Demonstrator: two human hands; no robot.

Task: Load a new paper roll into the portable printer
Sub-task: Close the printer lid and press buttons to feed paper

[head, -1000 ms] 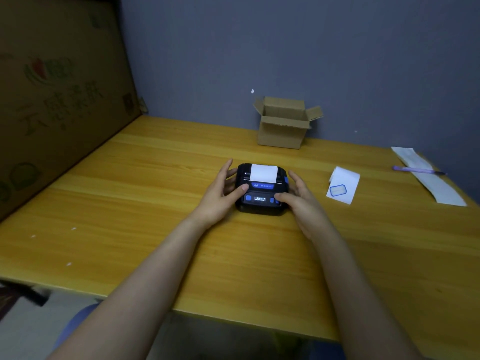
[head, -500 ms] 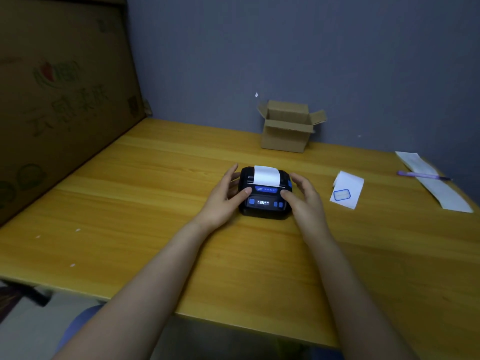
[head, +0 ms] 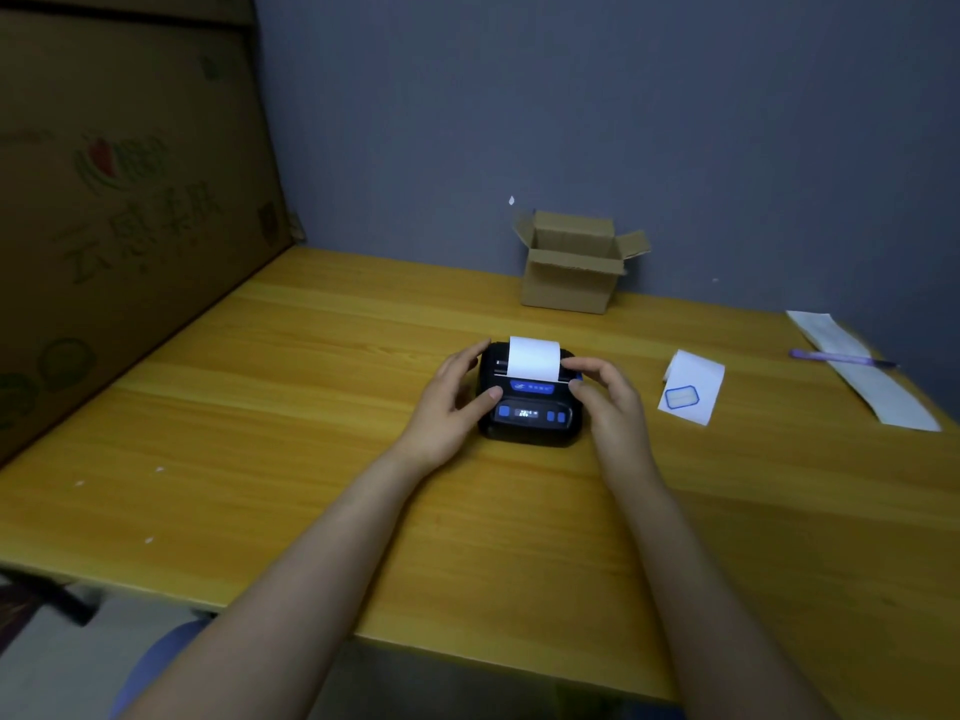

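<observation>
A small black portable printer with blue buttons and a lit display sits mid-table. A white strip of paper stands out of its top slot. My left hand cups the printer's left side, thumb resting on the front face. My right hand hovers at the right side, its thumb and forefinger pinched together near the paper's right edge; I cannot tell whether they touch the paper.
An open cardboard box stands against the wall behind the printer. A white label sheet lies to the right; further right a long paper strip with a purple pen across it. A big cardboard panel walls the left.
The paper strip sticks out further than before. My right hand has lifted off the front buttons and moved up to the paper's right edge. My left hand stays on the printer.
</observation>
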